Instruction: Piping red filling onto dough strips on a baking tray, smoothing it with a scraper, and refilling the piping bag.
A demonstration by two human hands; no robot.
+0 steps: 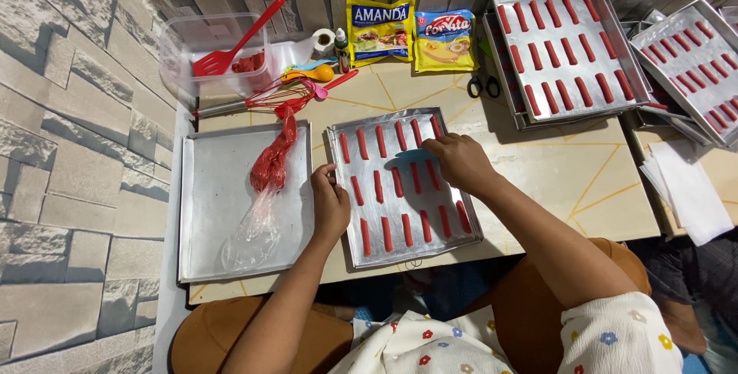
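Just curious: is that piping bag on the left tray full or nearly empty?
Nearly empty: the piping bag holds red paste only near its top; the rest lies clear and flat.
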